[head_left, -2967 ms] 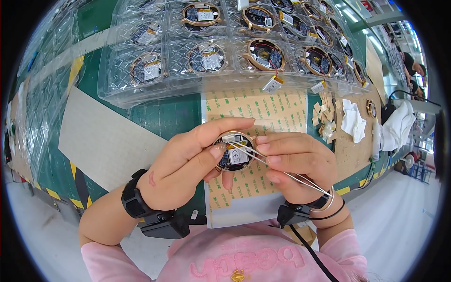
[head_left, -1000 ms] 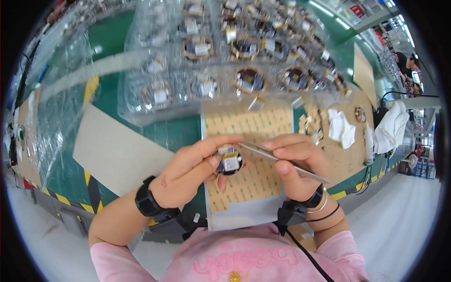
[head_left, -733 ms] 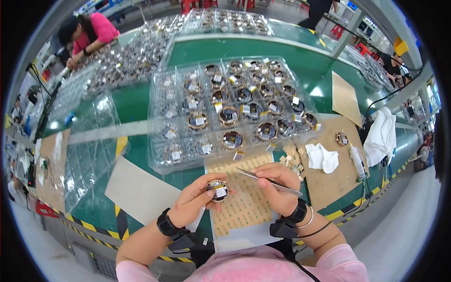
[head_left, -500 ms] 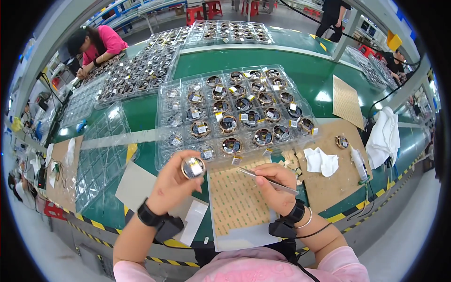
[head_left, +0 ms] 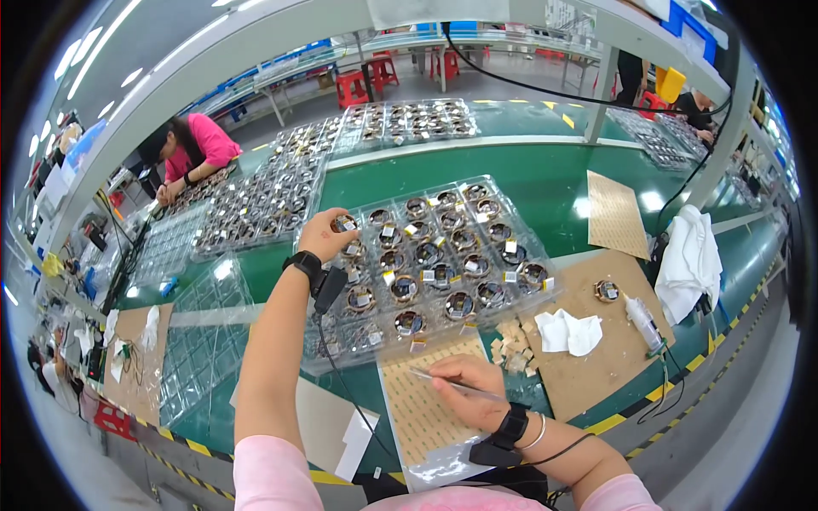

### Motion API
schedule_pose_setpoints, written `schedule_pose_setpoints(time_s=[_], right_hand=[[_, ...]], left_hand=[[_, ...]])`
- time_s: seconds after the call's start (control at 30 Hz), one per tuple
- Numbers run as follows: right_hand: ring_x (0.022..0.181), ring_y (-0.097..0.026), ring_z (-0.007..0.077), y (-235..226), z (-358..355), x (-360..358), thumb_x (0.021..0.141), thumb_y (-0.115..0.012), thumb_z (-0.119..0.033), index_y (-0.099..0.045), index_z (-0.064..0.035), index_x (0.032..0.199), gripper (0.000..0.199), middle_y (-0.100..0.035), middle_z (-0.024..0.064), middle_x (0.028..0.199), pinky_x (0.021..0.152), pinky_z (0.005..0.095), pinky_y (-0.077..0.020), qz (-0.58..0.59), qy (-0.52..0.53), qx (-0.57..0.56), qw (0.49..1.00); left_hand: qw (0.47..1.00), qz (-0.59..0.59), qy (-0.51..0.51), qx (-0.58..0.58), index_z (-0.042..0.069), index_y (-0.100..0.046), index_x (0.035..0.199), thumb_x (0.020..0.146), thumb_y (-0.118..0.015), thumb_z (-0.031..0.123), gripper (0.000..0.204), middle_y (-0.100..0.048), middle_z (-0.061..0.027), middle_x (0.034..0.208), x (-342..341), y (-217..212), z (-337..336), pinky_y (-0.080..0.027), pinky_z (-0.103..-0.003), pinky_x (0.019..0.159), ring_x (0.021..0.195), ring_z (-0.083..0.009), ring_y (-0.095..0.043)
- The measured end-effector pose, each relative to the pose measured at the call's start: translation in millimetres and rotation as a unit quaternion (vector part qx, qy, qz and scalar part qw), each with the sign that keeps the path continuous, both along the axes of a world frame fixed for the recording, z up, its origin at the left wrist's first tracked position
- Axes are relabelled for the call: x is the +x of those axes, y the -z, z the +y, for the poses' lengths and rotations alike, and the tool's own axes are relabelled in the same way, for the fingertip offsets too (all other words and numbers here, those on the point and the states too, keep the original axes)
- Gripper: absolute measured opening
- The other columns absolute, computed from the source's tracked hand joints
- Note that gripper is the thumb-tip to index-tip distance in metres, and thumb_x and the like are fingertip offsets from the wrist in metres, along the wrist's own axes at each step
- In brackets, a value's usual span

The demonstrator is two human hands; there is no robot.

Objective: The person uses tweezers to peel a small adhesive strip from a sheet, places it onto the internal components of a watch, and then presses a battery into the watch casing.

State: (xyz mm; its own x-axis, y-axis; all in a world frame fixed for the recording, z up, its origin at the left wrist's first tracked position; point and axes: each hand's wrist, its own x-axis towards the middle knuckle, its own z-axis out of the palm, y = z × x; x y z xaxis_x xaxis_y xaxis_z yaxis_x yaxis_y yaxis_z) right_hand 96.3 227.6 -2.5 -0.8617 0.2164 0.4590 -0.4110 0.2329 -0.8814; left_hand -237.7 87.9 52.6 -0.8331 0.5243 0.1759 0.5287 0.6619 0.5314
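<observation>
My left hand (head_left: 322,236) reaches far forward over a clear plastic blister tray (head_left: 545,285) and holds a small round coil part (head_left: 344,223) at the tray's far left corner. Several similar round coil parts (head_left: 460,304) with small white tags sit in the tray's pockets. My right hand (head_left: 467,388) rests near the table's front edge and grips thin metal tweezers (head_left: 436,378), whose tip lies over a tan sheet of small stickers (head_left: 417,410).
More clear trays (head_left: 256,200) lie to the left and behind. A white cloth (head_left: 569,330), a glue bottle (head_left: 641,321) and a loose coil part (head_left: 607,290) sit on brown cardboard (head_left: 596,366) at right. Another person in pink (head_left: 189,153) works at far left.
My left hand carried the round coil part from in front of my chest out to the tray's far left corner. My right hand with the tweezers dropped onto the sticker sheet.
</observation>
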Motion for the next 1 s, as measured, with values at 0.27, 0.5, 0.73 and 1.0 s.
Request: schedule_pose_setpoints(time_s=[0.27, 0.5, 0.73, 1.0], right_hand=[[0.082, -0.066, 0.0187, -1.2, 2.4, 0.8, 0.081, -0.069, -0.002, -0.065, -0.0012, 0.093, 0.012, -0.067, 0.0121, 0.093, 0.07, 0.0273, -0.0527, 0.0, 0.013, -0.011, 1.0], [0.082, -0.065, 0.0182, -4.8, 9.6, 0.6, 0.081, -0.069, -0.002, -0.065, -0.0009, 0.093, 0.012, -0.067, 0.0116, 0.094, 0.068, 0.0267, -0.0514, 0.033, 0.051, -0.008, 0.998], [0.083, -0.065, 0.017, -15.2, 9.1, 4.2, 0.082, -0.068, -0.002, -0.065, -0.0001, 0.093, 0.011, -0.066, 0.0107, 0.096, 0.069, 0.0253, -0.0503, 0.027, 0.061, -0.016, 0.998], [0.086, -0.065, 0.019, -9.7, 14.6, -1.2, 0.091, -0.061, -0.016, -0.06, -0.0002, 0.106, 0.022, -0.065, 0.0132, 0.1, 0.072, 0.0265, -0.0521, -0.038, -0.013, -0.221, 0.975]], left_hand=[[0.995, 0.094, 0.022, 0.006, 0.008, -0.067, 0.105, 0.076, -0.073, 0.024, 0.033, -0.06, -0.0086, 0.091, -3.0, 12.0, -8.2, -0.046, -0.031, 0.073, 0.08, -0.0173, -0.057], [0.986, 0.018, 0.158, 0.047, 0.006, -0.067, 0.08, 0.079, -0.069, 0.019, 0.013, -0.057, -0.0095, 0.085, 88.3, -8.7, -20.1, -0.047, -0.034, 0.069, 0.074, -0.0224, -0.057], [0.982, 0.085, 0.161, -0.055, 0.004, -0.065, 0.073, 0.08, -0.071, 0.022, 0.02, -0.053, -0.0103, 0.083, 165.8, -3.2, -11.4, -0.046, -0.034, 0.067, 0.076, -0.0265, -0.056], [0.99, 0.058, 0.125, -0.031, 0.002, -0.063, 0.079, 0.08, -0.072, 0.024, 0.024, -0.054, -0.0091, 0.086, 169.5, 4.8, -4.6, -0.046, -0.033, 0.067, 0.078, -0.0226, -0.057]])
